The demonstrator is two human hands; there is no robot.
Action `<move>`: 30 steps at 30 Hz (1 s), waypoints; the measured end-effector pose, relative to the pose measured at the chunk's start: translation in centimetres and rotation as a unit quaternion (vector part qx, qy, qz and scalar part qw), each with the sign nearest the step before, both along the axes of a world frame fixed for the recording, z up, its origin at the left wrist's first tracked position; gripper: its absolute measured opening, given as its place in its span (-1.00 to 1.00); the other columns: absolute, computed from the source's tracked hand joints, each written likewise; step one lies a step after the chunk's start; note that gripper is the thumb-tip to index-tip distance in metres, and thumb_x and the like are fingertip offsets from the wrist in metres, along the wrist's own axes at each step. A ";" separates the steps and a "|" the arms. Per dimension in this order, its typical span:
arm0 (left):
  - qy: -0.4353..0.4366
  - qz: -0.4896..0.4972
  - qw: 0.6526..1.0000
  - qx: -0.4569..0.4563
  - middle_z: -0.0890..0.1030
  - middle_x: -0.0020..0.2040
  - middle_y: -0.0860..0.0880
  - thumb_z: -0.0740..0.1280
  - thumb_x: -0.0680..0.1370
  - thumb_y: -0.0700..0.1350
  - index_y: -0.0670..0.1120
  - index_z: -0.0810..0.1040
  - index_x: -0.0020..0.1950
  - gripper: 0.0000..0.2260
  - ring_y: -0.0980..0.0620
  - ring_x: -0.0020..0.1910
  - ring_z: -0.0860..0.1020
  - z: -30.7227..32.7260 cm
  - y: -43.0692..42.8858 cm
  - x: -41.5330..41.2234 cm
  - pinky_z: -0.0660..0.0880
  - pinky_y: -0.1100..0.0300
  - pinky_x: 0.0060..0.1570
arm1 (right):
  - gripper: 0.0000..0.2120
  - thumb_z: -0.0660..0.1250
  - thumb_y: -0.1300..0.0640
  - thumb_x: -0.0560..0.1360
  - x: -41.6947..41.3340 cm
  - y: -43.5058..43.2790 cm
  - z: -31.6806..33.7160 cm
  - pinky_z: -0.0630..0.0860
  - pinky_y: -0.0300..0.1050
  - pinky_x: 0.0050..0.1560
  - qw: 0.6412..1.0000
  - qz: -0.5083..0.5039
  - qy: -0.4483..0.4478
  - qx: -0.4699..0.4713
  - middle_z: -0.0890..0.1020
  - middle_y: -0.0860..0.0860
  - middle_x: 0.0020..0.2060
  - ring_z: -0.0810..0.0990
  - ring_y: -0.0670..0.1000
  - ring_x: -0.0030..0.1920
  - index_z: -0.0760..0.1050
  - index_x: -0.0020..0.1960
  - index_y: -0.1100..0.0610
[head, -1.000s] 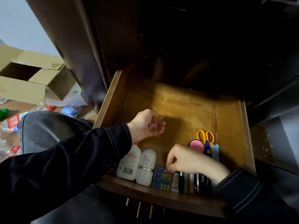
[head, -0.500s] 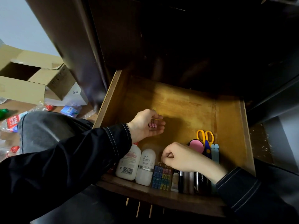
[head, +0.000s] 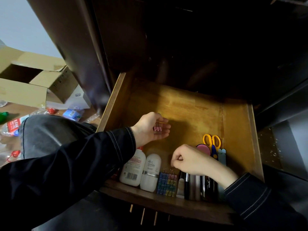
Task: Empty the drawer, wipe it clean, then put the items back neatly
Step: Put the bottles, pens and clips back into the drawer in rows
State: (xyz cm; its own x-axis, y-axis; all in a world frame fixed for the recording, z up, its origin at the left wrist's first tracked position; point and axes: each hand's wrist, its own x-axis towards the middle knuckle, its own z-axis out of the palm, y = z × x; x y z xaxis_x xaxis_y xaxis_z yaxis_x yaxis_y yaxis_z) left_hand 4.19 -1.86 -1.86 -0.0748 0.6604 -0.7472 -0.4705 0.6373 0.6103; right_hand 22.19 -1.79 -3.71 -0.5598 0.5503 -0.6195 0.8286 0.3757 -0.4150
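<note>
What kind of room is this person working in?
Probably a lived-in home room, mid tidy-up. A wooden drawer holds lotion bottles, binder clips and scissors, while an open cardboard box and plastic bottles clutter the floor.

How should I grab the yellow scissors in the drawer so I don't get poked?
Take the scissors by the yellow finger loops, coming from above and from the drawer's back. The loops point to the empty back and lie clear; the blade end points toward the front and is crowded by the pink round thing and the right hand.
</note>
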 end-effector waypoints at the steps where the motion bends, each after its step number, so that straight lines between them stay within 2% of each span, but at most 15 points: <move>1: 0.000 -0.001 1.000 0.000 0.60 -0.12 -0.20 0.17 0.60 -0.24 -0.24 0.54 0.01 -0.84 -0.11 -0.20 0.57 0.0 0.0 0.0 0.57 0.08 -0.16 | -0.79 0.29 0.06 0.53 0.1 0.0 0.1 0.68 0.01 -0.13 1.000 0.010 -0.015 -0.005 0.71 -0.15 -0.27 0.69 -0.04 -0.21 0.69 -0.12 0.06; 3: 0.001 -0.004 1.000 0.000 0.60 -0.11 -0.20 0.17 0.60 -0.24 -0.24 0.53 0.03 -0.84 -0.11 -0.20 0.57 -0.1 0.0 0.0 0.57 0.08 -0.16 | -0.79 0.28 0.11 0.50 0.3 -0.2 0.2 0.69 0.06 -0.06 0.999 0.029 -0.033 -0.020 0.72 -0.16 -0.26 0.71 -0.02 -0.16 0.70 -0.11 0.07; 6: 0.000 -0.003 1.000 0.001 0.60 -0.12 -0.20 0.17 0.60 -0.24 -0.24 0.53 0.03 -0.83 -0.11 -0.20 0.56 -0.1 0.1 0.0 0.57 0.08 -0.17 | -0.82 0.31 0.12 0.49 0.3 -0.3 0.1 0.69 -0.02 -0.12 0.997 0.051 -0.038 -0.037 0.65 -0.26 -0.40 0.67 -0.10 -0.24 0.70 -0.13 0.06; 10: -0.004 -0.005 1.000 -0.001 0.60 -0.12 -0.20 0.16 0.60 -0.24 -0.24 0.53 0.03 -0.83 -0.11 -0.21 0.57 -0.2 0.1 0.0 0.57 0.08 -0.19 | -0.86 0.36 0.11 0.49 0.2 -0.5 -0.2 0.63 -0.05 -0.15 0.997 0.057 -0.030 -0.041 0.59 -0.25 -0.46 0.58 -0.14 -0.30 0.71 -0.14 0.04; 13: -0.009 -0.020 1.000 -0.004 0.63 -0.09 -0.21 0.16 0.60 -0.23 -0.24 0.55 0.05 -0.80 -0.12 -0.18 0.60 -0.3 0.0 -0.1 0.59 0.08 -0.20 | -0.86 0.36 0.10 0.50 0.2 -0.5 -0.2 0.63 -0.05 -0.15 0.997 0.060 -0.025 -0.037 0.59 -0.24 -0.45 0.57 -0.17 -0.30 0.71 -0.11 0.03; 15: -0.019 -0.034 0.999 -0.011 0.66 -0.07 -0.23 0.13 0.60 -0.21 -0.25 0.55 0.11 -0.76 -0.15 -0.15 0.62 -0.3 0.0 -0.1 0.61 0.06 -0.17 | -0.86 0.36 0.08 0.52 0.3 -0.2 0.0 0.59 -0.13 -0.23 0.998 0.049 -0.014 -0.039 0.61 -0.30 -0.43 0.58 -0.22 -0.33 0.70 -0.11 0.02; 16: -0.025 -0.045 0.999 -0.014 0.68 -0.06 -0.24 0.11 0.60 -0.20 -0.26 0.55 0.14 -0.73 -0.17 -0.13 0.64 -0.3 -0.1 -0.2 0.62 0.04 -0.15 | -0.86 0.36 0.06 0.52 0.5 0.1 0.2 0.59 -0.15 -0.24 0.999 0.028 -0.002 -0.031 0.64 -0.31 -0.39 0.60 -0.23 -0.31 0.70 -0.12 0.01; 18: -0.036 -0.073 0.997 -0.020 0.69 -0.03 -0.27 0.08 0.60 -0.15 -0.26 0.52 0.21 -0.67 -0.21 -0.11 0.65 -0.3 -0.2 -0.2 0.62 0.01 -0.11 | -0.86 0.37 0.02 0.53 1.0 1.1 0.6 0.63 -0.08 -0.13 0.997 -0.053 0.046 0.018 0.70 -0.20 -0.27 0.66 -0.17 -0.20 0.69 -0.13 -0.02; 20: -0.039 -0.115 0.992 -0.021 0.69 0.00 -0.29 0.07 0.65 -0.04 -0.23 0.48 0.28 -0.63 -0.22 -0.10 0.65 -0.2 -0.3 0.1 0.61 -0.02 -0.04 | -0.87 0.36 -0.03 0.56 1.2 1.8 1.2 0.62 -0.08 -0.03 0.978 -0.144 0.124 0.085 0.70 -0.20 -0.18 0.66 -0.17 -0.09 0.67 -0.10 -0.06; 22: -0.049 -0.164 0.985 -0.015 0.67 -0.01 -0.30 0.05 0.68 0.09 -0.21 0.42 0.33 -0.56 -0.23 -0.08 0.64 0.0 -0.4 0.5 0.59 -0.07 0.05 | -0.90 0.37 -0.06 0.55 1.0 2.0 1.6 0.57 -0.14 -0.05 0.952 -0.192 0.196 0.138 0.67 -0.23 -0.17 0.61 -0.24 -0.10 0.65 -0.01 -0.10; 25: -0.091 -0.211 0.973 0.007 0.60 0.08 -0.28 0.04 0.67 0.21 -0.17 0.34 0.40 -0.48 -0.19 -0.10 0.66 0.1 -0.5 1.2 0.56 -0.10 0.11 | -0.84 0.40 -0.09 0.52 0.4 1.4 1.8 0.59 -0.05 -0.14 0.953 -0.164 0.206 0.149 0.61 -0.20 -0.23 0.57 -0.21 -0.21 0.59 0.09 -0.14; 28: -0.124 -0.218 0.968 0.016 0.56 0.16 -0.24 0.04 0.64 0.26 -0.10 0.26 0.50 -0.42 -0.14 -0.17 0.68 0.1 -0.4 1.2 0.55 -0.11 0.14 | -0.89 0.45 -0.06 0.49 0.2 1.2 1.7 0.61 0.05 -0.11 0.954 -0.144 0.206 0.164 0.56 -0.17 -0.19 0.57 -0.13 -0.16 0.58 0.00 -0.14; 30: -0.131 -0.213 0.968 0.025 0.53 0.25 -0.23 0.04 0.63 0.28 -0.07 0.24 0.53 -0.41 -0.14 -0.11 0.67 0.1 -0.4 1.2 0.55 -0.12 0.14 | -0.91 0.48 0.00 0.47 0.2 1.3 1.6 0.59 0.02 -0.14 0.949 -0.150 0.214 0.174 0.56 -0.16 -0.18 0.56 -0.16 -0.16 0.59 -0.06 -0.11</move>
